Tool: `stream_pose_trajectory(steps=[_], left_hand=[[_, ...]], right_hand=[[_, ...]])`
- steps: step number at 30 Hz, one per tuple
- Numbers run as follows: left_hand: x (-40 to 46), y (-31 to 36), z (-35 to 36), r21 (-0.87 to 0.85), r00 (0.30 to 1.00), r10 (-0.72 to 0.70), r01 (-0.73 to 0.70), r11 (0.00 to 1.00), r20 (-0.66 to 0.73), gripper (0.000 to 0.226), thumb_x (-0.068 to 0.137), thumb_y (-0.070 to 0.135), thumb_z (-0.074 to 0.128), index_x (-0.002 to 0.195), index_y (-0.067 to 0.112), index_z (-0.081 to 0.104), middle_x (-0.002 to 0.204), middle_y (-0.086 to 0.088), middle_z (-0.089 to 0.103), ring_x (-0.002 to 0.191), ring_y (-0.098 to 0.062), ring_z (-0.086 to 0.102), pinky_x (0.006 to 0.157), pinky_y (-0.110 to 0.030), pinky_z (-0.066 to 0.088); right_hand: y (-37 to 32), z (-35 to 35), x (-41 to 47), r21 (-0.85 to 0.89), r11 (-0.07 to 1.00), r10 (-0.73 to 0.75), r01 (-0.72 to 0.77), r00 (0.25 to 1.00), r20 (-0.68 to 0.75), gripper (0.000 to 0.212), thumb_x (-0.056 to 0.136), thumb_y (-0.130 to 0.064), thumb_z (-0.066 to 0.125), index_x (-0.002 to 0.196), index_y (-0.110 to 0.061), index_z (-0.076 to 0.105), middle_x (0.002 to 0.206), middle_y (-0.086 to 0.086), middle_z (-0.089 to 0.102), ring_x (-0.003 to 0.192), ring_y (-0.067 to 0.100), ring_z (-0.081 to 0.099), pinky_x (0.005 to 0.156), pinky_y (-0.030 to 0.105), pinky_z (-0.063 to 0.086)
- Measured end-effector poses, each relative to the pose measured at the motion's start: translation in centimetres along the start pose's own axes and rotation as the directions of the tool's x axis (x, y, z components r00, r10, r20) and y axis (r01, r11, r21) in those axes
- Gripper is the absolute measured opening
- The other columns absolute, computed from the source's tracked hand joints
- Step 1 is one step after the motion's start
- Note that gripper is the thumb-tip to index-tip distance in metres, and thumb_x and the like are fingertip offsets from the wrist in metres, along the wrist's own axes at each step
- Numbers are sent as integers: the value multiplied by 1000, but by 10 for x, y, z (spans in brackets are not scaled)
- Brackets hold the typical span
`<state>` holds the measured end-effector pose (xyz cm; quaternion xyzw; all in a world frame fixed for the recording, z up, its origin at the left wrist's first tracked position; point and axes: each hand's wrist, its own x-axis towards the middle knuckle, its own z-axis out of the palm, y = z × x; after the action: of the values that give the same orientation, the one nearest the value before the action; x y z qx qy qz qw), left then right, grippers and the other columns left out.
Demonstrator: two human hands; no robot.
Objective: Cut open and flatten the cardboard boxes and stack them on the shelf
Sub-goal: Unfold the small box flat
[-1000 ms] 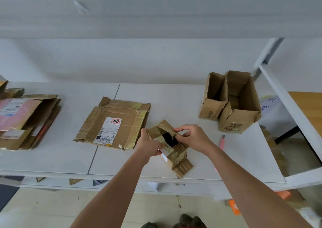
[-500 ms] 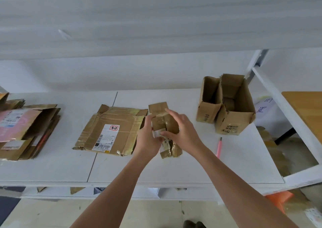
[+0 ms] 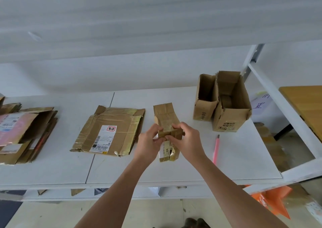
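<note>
A small, tape-covered cardboard box (image 3: 165,116), pressed nearly flat, is held over the middle of the white shelf (image 3: 235,161). My left hand (image 3: 148,144) grips its left edge and my right hand (image 3: 186,140) pinches a folded flap at its middle. To its left a flattened box with a white shipping label (image 3: 108,132) lies on the shelf. Two open upright boxes, a narrow box (image 3: 204,104) and a wider box (image 3: 231,111), stand at the back right.
A pile of flattened cardboard (image 3: 22,132) lies at the shelf's left end. A pink cutter (image 3: 216,149) lies to the right of my hands. The white shelf upright (image 3: 278,109) slants at the right, a wooden tabletop (image 3: 306,106) beyond it. Orange scraps (image 3: 271,200) lie on the floor.
The small box was open and bulky between my hands a second ago; it has since been pressed flat and stretched lengthwise. Both hands moved slightly away from me with it.
</note>
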<state>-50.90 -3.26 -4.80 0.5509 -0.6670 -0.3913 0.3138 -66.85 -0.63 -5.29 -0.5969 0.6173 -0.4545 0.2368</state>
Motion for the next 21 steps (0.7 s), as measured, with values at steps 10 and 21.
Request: stream_pose_trajectory(steps=[10,21], left_hand=[[6,3,4,116,998,43,-47,992,37,31,90,-2,63,93,27,52,95,5,69,84,-17,70,63,-20,53],[7,-2,-4,104,998,-18,12,995,65,52,90,11,68,96,58,47,110,9,68,99,-8,68,75,-31,58]], right_hand=[[9,-24,6,106,978,152,-179,962,227,46,75,-7,75,119,-16,68,88,-12,68,86,0,65,83,15,53],[22,-50,-4,170,970,105,-172,933,344,60,90,9,53,117,-44,63,108,-11,71,93,8,66,78,21,51]])
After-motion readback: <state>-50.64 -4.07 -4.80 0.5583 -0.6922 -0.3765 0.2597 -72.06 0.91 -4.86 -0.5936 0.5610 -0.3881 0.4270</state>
